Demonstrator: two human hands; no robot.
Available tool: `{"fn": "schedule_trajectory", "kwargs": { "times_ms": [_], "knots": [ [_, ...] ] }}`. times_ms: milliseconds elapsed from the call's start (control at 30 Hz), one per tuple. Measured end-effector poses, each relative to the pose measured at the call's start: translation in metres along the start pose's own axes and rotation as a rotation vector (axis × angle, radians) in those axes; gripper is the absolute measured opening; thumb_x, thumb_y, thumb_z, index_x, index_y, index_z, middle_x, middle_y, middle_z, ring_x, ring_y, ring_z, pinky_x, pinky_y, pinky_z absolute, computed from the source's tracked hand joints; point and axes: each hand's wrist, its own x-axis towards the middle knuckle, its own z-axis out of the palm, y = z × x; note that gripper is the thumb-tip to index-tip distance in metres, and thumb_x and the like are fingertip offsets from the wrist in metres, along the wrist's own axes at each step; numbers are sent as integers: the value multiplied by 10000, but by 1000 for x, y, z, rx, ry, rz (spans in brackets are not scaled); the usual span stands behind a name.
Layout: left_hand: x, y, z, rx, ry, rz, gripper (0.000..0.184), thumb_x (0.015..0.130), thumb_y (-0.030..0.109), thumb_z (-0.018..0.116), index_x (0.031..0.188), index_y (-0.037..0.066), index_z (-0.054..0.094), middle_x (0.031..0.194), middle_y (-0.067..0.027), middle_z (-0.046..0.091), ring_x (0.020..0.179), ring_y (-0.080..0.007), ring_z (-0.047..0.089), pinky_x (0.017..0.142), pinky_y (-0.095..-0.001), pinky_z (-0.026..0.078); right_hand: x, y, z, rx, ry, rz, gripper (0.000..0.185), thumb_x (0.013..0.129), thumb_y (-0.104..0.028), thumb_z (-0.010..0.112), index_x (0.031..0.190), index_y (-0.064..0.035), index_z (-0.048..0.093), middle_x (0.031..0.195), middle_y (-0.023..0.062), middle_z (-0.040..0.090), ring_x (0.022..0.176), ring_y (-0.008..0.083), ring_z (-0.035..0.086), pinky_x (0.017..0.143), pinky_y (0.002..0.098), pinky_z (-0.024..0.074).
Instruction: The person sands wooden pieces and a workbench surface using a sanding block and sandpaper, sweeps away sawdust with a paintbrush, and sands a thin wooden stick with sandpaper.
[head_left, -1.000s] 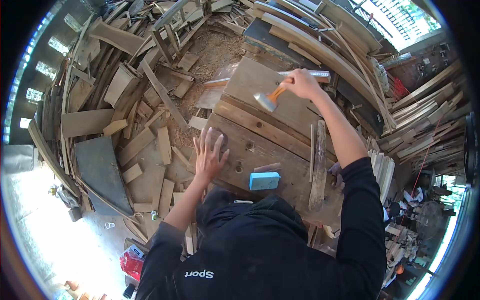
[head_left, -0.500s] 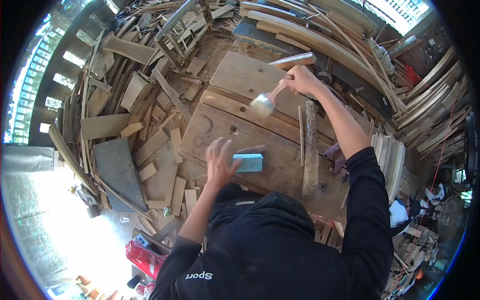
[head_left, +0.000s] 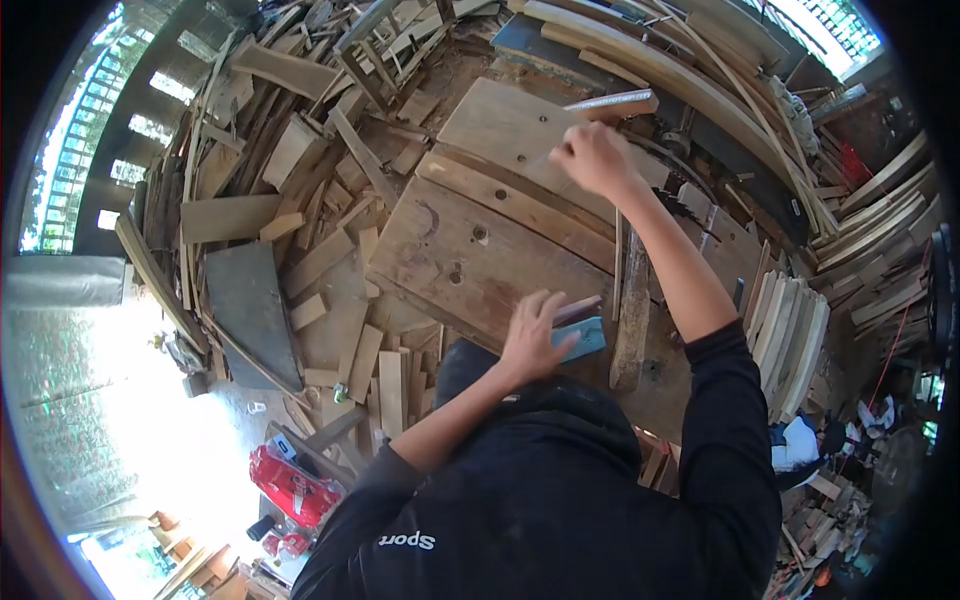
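Note:
My left hand [head_left: 535, 340] is open at the bench's near edge, its thumb and fingers against the left end of a blue block [head_left: 583, 339]. A thin dark wood piece [head_left: 578, 311] lies just beyond the block. My right hand [head_left: 597, 160] is closed above the far boards of the wooden bench [head_left: 520, 275]. What it holds, if anything, is hidden; the brush does not show. Right of the block lies a rough, weathered length of wood [head_left: 630, 335].
A wooden piece with a pale marked edge [head_left: 612, 103] sits beyond my right hand. Offcuts [head_left: 360, 355] and a dark panel [head_left: 252, 312] lie left. Stacked strips [head_left: 788, 335] stand right. A red bag [head_left: 293, 488] is at lower left.
My left hand has moved right along the bench to the blue block, which has shifted right and turned. The brush seen earlier in my right hand is out of sight. The view has shifted.

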Motion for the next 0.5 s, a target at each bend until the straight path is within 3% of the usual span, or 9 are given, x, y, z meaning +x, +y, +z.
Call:
{"fn": "schedule_trajectory", "kwargs": {
  "times_ms": [33,67,167,233,267,367,500],
  "knots": [
    [-3,5,-3,14,39,-29,740,831,259,791,1465,55,468,1379,-225,508,1305,-430,450,1089,-527,393,-16,-13,0,184,-107,-38,188,877,-206,695,788,-45,733,780,181,745,684,327,744,637,458,598],
    [2,9,-17,93,127,-29,766,841,265,793,1489,60,439,1330,-226,541,1200,-405,549,999,-486,471,-33,-27,5,105,-77,-53,190,877,-221,709,798,-51,743,761,165,741,692,326,748,634,443,602],
    [23,25,-68,-153,170,-391,808,838,243,797,1515,58,398,1260,-215,587,1030,-379,636,870,-441,531,-40,-45,17,-96,51,-47,222,868,-281,742,818,-66,761,743,152,732,727,340,751,646,432,606],
    [28,12,-72,-57,264,-293,799,813,211,823,1485,38,427,1045,-156,594,810,-319,595,749,-419,526,-35,-52,23,-152,86,64,273,854,-342,751,822,-71,758,784,194,732,764,370,741,684,469,594],
    [33,6,-72,-11,311,-233,795,800,196,835,1470,27,441,937,-127,597,700,-290,574,689,-408,524,-46,-62,17,67,-19,88,298,833,-346,767,836,-49,753,789,208,724,805,391,734,711,486,594],
    [34,7,-71,-17,290,-163,644,788,159,816,1337,39,502,864,-148,628,721,-341,625,702,-437,527,-83,-97,23,236,-249,-111,297,849,-331,752,852,-34,740,787,205,725,802,389,735,716,495,596],
    [19,4,-68,62,167,-76,433,797,116,777,1146,58,527,883,-192,666,834,-399,677,712,-469,526,-126,-109,26,346,-194,-152,301,888,-327,743,873,-27,739,801,200,732,774,374,733,693,470,581]
  ]
}}
